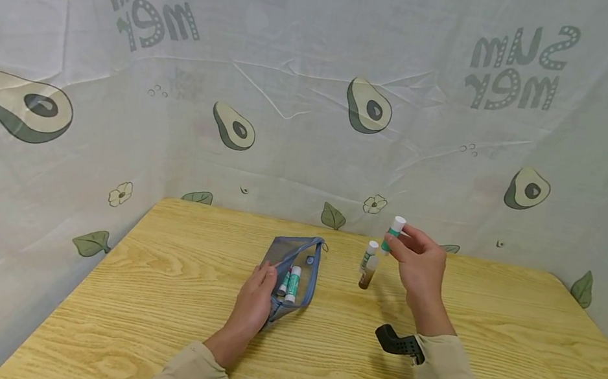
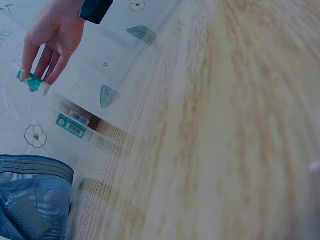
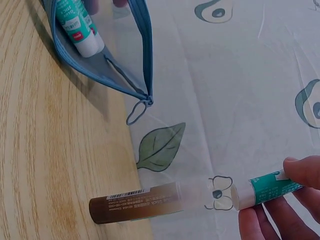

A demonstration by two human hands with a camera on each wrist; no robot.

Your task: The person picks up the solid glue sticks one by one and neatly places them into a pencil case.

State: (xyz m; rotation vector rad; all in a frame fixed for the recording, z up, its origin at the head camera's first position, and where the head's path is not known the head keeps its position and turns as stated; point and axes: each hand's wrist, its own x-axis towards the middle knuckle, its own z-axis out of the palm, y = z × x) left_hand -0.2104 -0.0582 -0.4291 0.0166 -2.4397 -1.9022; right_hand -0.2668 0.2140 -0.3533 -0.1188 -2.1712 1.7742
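Observation:
My right hand [image 1: 423,267] pinches a green glue stick with a white cap [image 1: 394,232] between thumb and fingers, above the table. Just left of it, a brown tube with a translucent cap [image 1: 367,274] stands upright, and another green and white glue stick [image 1: 368,255] stands close behind. My left hand [image 1: 254,297] grips the near left side of a blue mesh zipper pouch [image 1: 311,282], thumb in front. The pouch is unzipped and gapes. Two glue sticks [image 3: 80,30] lie inside it, white caps toward the opening in the right wrist view.
The wooden table [image 1: 171,327] ends at a hanging cloth [image 1: 294,175] printed with avocados and leaves, which also runs along both sides. A zipper pull loop [image 3: 138,111] hangs off the pouch corner. Black wrist cameras [image 1: 400,343] sit on both wrists.

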